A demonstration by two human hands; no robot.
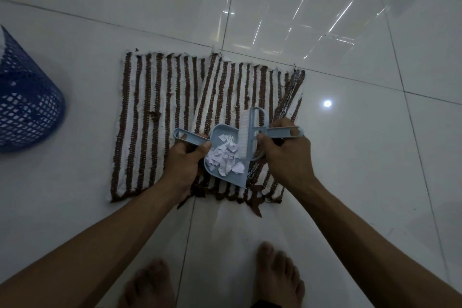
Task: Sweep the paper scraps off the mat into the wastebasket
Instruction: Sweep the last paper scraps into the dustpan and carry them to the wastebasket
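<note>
Already the paper scraps [228,155] lie heaped in the dustpan [222,157] above the mat's [155,112] near edge. Left hand [186,160] clenches its stiff handle; right hand [287,155] grasps the brush [247,132]. Scraps are featherlight: carry level toward the wastebasket [27,105].

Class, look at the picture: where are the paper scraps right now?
In the head view, the scraps lie in the dustpan held by the left hand over the mat's near edge, beside the brush.
</note>
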